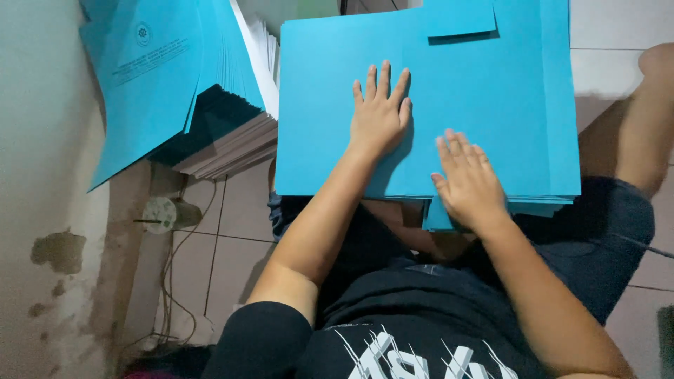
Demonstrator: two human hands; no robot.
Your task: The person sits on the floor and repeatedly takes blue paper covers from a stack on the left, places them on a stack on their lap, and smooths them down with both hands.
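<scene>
Shirt: black shirt (393, 330) with white print, closest to the camera.
Left hand: left hand (379, 116) lies flat, fingers spread, on the blue folder (491, 105).
Right hand: right hand (469, 181) lies open at the folder's near edge, gripping nothing.
Folder: resting across the lap.
Left side: leaning folder stack (161, 84) by the wall (42, 210).

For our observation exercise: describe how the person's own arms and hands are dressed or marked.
Both the left hand and right hand are bare: no gloves, rings or watch visible. The forearms are uncovered; a short black sleeve ends above the left elbow.
</scene>
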